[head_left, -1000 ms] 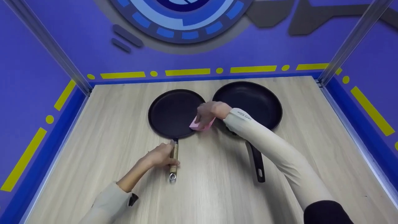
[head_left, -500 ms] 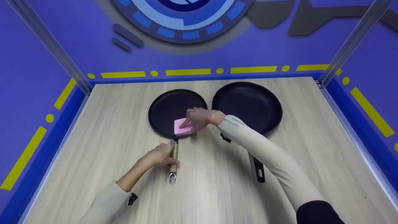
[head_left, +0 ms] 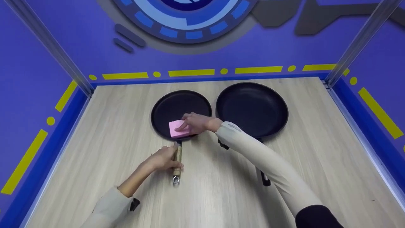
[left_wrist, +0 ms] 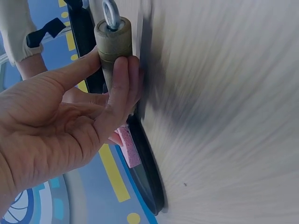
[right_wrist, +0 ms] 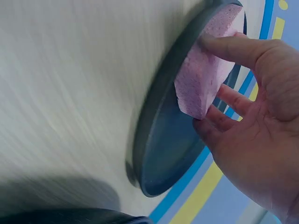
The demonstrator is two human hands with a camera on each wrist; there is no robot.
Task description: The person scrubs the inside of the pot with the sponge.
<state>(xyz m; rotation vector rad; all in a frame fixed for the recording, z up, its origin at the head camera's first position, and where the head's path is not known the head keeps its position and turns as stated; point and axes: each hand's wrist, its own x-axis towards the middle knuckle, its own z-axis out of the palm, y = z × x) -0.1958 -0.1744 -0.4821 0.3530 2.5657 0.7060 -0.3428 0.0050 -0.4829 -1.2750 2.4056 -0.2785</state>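
A shallow black frying pan (head_left: 177, 104) lies left of centre on the table, its wooden handle (head_left: 177, 171) pointing toward me. My left hand (head_left: 164, 157) grips that handle, thumb and fingers around the wood in the left wrist view. Over the near part of the pan, my right hand (head_left: 196, 123) holds a pink sponge (head_left: 176, 129). In the right wrist view the thumb lies on one side of the sponge (right_wrist: 201, 79) and the fingers on the other, with the sponge inside the rim at the pan's near edge.
Close to the right of the shallow pan sits a larger, deeper black frying pan (head_left: 250, 104). Its black handle (head_left: 265, 180) is partly covered by my right sleeve (head_left: 265, 161). Blue-purple walls (head_left: 190, 60) stand behind and at both sides of the wooden table (head_left: 120, 104).
My right hand has moved left with the sponge, from the shallow pan's right edge to above its handle joint. The left hand keeps its grip, and both pans stay in place.
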